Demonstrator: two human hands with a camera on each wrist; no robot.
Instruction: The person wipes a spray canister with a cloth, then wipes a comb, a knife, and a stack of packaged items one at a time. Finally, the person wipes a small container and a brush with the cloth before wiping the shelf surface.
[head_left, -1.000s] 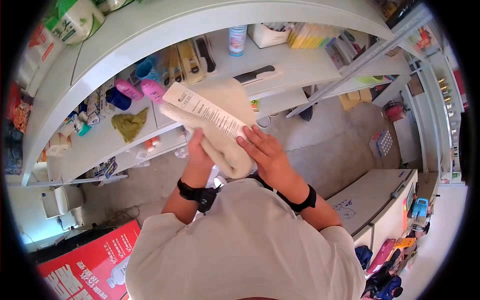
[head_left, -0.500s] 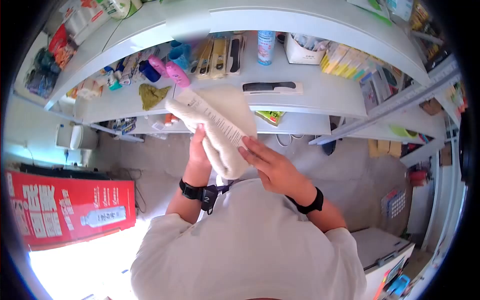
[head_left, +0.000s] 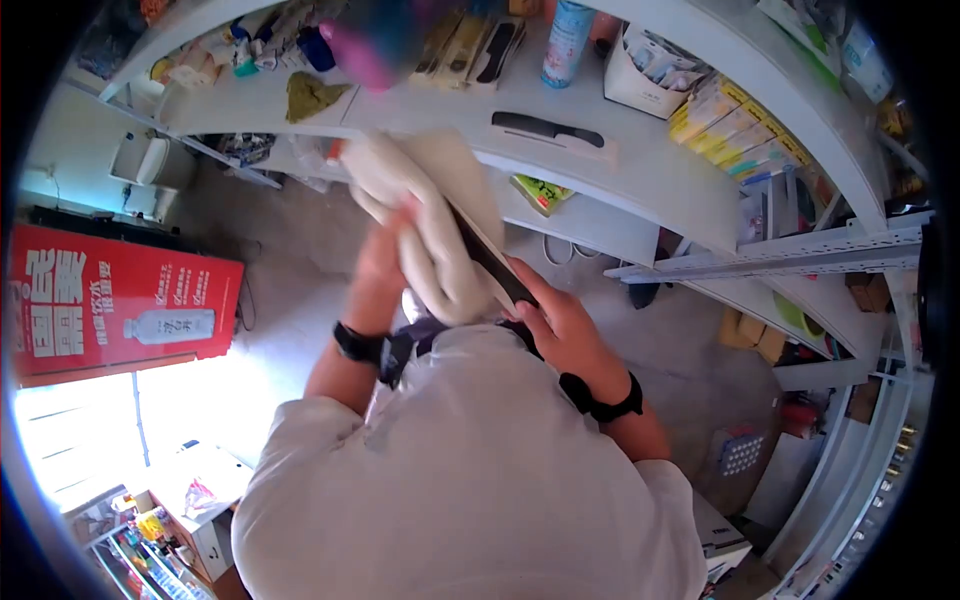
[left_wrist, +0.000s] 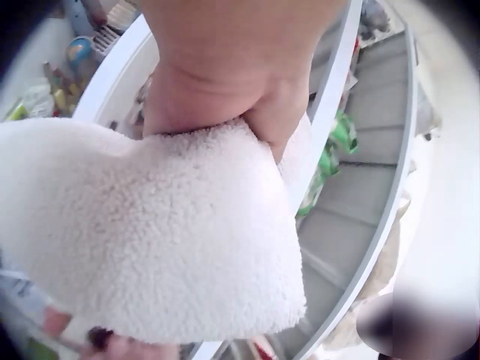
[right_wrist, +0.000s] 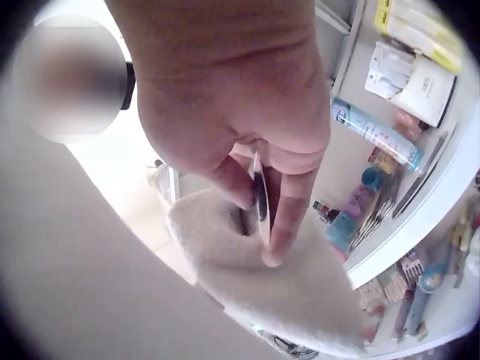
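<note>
A cream fluffy folded cloth (head_left: 436, 262) is gripped by my left hand (head_left: 380, 268), the thumb over its near side and the other fingers hidden; it fills much of the left wrist view (left_wrist: 165, 232). Against the cloth's right side lies a slim white card with a long dark item (head_left: 488, 258) on it, slanting. My right hand (head_left: 575, 345) pinches the card's lower end between thumb and fingers. The right wrist view shows that card (right_wrist: 262, 202) edge-on between the fingers of the right hand (right_wrist: 232, 97).
On the shelf ahead are a black comb on a card (head_left: 548, 130), a blue spray can (head_left: 567, 45), a white box (head_left: 645, 85), yellow packets (head_left: 735, 125) and an olive cloth (head_left: 312, 96). A green packet (head_left: 541, 193) lies one shelf lower. A red panel (head_left: 125, 300) stands left.
The card has turned from its printed face to show the dark item, and my right fingers have moved from lying on it to pinching its end. The head view has shifted.
</note>
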